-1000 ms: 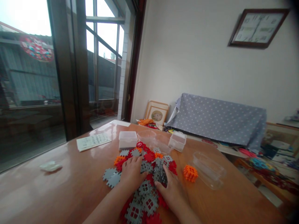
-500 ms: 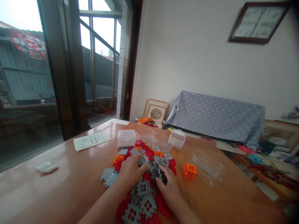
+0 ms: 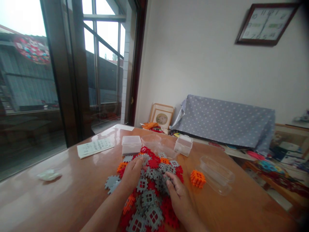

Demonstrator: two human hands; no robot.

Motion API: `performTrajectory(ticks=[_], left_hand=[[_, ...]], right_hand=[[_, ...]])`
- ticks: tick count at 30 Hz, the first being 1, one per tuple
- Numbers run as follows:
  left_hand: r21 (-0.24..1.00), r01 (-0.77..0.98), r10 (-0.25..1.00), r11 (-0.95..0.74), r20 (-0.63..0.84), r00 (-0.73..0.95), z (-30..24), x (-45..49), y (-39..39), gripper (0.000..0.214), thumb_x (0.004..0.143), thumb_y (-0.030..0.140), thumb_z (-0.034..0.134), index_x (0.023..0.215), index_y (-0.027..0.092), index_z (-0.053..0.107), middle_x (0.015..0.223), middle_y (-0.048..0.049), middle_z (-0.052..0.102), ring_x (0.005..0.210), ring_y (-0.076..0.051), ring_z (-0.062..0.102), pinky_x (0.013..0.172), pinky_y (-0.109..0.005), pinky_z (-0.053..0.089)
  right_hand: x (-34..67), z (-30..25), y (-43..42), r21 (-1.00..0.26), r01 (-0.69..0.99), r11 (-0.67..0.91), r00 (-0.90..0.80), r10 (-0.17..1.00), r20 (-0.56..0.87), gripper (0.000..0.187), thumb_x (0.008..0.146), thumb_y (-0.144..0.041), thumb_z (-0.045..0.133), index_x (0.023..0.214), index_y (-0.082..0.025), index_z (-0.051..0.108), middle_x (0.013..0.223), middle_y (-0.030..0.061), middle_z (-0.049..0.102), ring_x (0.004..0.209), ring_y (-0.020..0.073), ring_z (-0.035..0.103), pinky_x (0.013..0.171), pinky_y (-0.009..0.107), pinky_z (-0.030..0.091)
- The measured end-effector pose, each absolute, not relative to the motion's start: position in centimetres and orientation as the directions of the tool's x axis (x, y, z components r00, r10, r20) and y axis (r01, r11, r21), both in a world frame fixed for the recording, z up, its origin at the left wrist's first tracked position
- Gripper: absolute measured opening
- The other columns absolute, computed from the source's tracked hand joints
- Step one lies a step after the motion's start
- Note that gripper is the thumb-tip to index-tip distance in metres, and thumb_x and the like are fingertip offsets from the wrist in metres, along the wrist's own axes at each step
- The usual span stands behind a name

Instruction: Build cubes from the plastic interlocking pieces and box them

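A long heap of red, grey and orange plastic interlocking tiles lies in front of me; grey window tiles [image 3: 154,216] are at its near end. My left hand [image 3: 131,172] is over the heap's left side, thumb and fingers drawn together at a grey tile [image 3: 145,158]. At the right side, my right hand [image 3: 178,190] has its fingers curled and its thumb close to the forefinger, against dark grey tiles [image 3: 161,184]. The palm and fingers partly hide what it grips. A neat stack of orange tiles [image 3: 198,179] stands to the right of this hand.
Behind the heap stand a lidded clear box [image 3: 131,144], round clear tubs [image 3: 151,139] and another clear box [image 3: 183,145]. An open clear case [image 3: 217,174] lies on the right. Written paper [image 3: 95,148] and a crumpled pale wrapper [image 3: 49,175] are on the left of the wooden table [image 3: 79,190].
My left hand has shifted slightly up and left, its thumb drawing in toward the fingers and uncovering grey tiles. My right hand has closed up and moved a little right.
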State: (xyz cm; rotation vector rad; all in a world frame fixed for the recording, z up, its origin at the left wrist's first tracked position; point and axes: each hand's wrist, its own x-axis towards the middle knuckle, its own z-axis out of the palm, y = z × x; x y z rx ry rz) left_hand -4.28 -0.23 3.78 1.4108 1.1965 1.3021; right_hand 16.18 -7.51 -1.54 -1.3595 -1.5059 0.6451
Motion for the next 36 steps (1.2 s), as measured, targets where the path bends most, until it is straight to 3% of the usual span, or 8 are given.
performTrajectory(ticks=[3, 6, 11, 15, 19, 25, 30, 36], left_hand=[[0.995, -0.025, 0.994, -0.098, 0.099, 0.04, 4.3, -4.3, -0.6, 0.039, 0.089, 0.049, 0.041, 0.097, 0.02, 0.066, 0.099, -0.0038, 0.073, 0.081, -0.022, 0.07, 0.069, -0.032, 0.054], [0.99, -0.103, 0.991, -0.1, 0.108, 0.073, 4.2, -4.2, -0.6, 0.037, 0.089, 0.048, 0.041, 0.097, 0.021, 0.064, 0.102, -0.0047, 0.073, 0.085, -0.022, 0.069, 0.07, -0.032, 0.054], [0.993, -0.091, 0.985, -0.071, 0.084, 0.152, 3.5, -3.9, -0.6, 0.035, 0.09, 0.047, 0.039, 0.1, 0.022, 0.061, 0.101, -0.0043, 0.073, 0.081, -0.02, 0.07, 0.073, -0.031, 0.054], [0.993, -0.108, 0.982, -0.041, 0.06, 0.181, 3.5, -3.4, -1.1, 0.024, 0.087, 0.04, 0.047, 0.095, 0.021, 0.059, 0.099, -0.0031, 0.072, 0.082, -0.019, 0.069, 0.069, -0.028, 0.051], [0.998, -0.069, 0.975, -0.006, 0.022, 0.223, 3.9, -3.1, -1.6, 0.023, 0.083, 0.037, 0.053, 0.097, 0.021, 0.06, 0.094, -0.0013, 0.072, 0.077, -0.017, 0.067, 0.066, -0.026, 0.048], [1.0, 0.006, 0.958, -0.02, 0.018, 0.285, 4.5, -2.4, -2.7, 0.026, 0.079, 0.041, 0.06, 0.095, 0.02, 0.062, 0.076, 0.0017, 0.067, 0.062, -0.014, 0.059, 0.057, -0.023, 0.043], [0.998, -0.007, 0.951, -0.057, 0.057, 0.303, 3.7, -2.3, -2.4, 0.027, 0.081, 0.038, 0.059, 0.101, 0.019, 0.063, 0.075, 0.0018, 0.067, 0.059, -0.013, 0.057, 0.057, -0.023, 0.043], [0.895, 0.354, 0.963, -0.27, 0.243, 0.119, 1.7, -3.5, -0.3, 0.037, 0.085, 0.034, 0.056, 0.119, 0.021, 0.06, 0.085, -0.0014, 0.07, 0.069, -0.017, 0.062, 0.063, -0.027, 0.044]], right_hand=[[16.2, -1.0, -7.7, -0.91, 0.366, 0.197, 0.162, 0.949, 0.271, 0.044, 0.096, -0.053, 0.046, 0.124, -0.024, 0.062, 0.129, 0.0098, 0.065, 0.119, 0.0261, 0.06, 0.101, 0.039, 0.047], [16.5, -0.7, -7.8, -0.93, 0.327, 0.166, 0.222, 0.943, 0.246, 0.045, 0.095, -0.057, 0.045, 0.118, -0.023, 0.063, 0.119, 0.0087, 0.069, 0.108, 0.0256, 0.064, 0.094, 0.037, 0.05], [16.8, -0.7, -7.6, -0.958, 0.249, 0.146, 0.283, 0.934, 0.216, 0.049, 0.093, -0.061, 0.047, 0.12, -0.023, 0.062, 0.11, 0.007, 0.071, 0.103, 0.026, 0.065, 0.089, 0.036, 0.052], [16.6, -0.6, -7.7, -0.992, 0.025, 0.122, 0.255, 0.959, 0.124, 0.051, 0.092, -0.062, 0.047, 0.124, -0.023, 0.06, 0.107, 0.0075, 0.07, 0.091, 0.025, 0.068, 0.081, 0.037, 0.056], [16.4, -0.4, -7.8, -0.989, -0.103, 0.105, 0.235, 0.969, 0.078, 0.049, 0.092, -0.058, 0.051, 0.127, -0.025, 0.058, 0.11, 0.0076, 0.069, 0.093, 0.0249, 0.068, 0.076, 0.036, 0.058], [16.4, -0.7, -7.7, -0.995, 0.052, 0.081, 0.167, 0.982, 0.088, 0.046, 0.088, -0.055, 0.057, 0.118, -0.022, 0.063, 0.1, 0.0052, 0.071, 0.09, 0.0228, 0.067, 0.079, 0.034, 0.054], [16.3, -1.0, -7.6, -0.995, 0.029, 0.09, 0.132, 0.987, 0.093, 0.046, 0.089, -0.051, 0.058, 0.124, -0.021, 0.06, 0.116, 0.0082, 0.071, 0.104, 0.0246, 0.066, 0.09, 0.036, 0.051], [16.6, -1.4, -7.3, -0.97, 0.183, 0.161, 0.196, 0.961, 0.196, 0.043, 0.088, -0.053, 0.058, 0.113, -0.019, 0.067, 0.111, 0.0101, 0.073, 0.107, 0.027, 0.066, 0.096, 0.041, 0.048]])
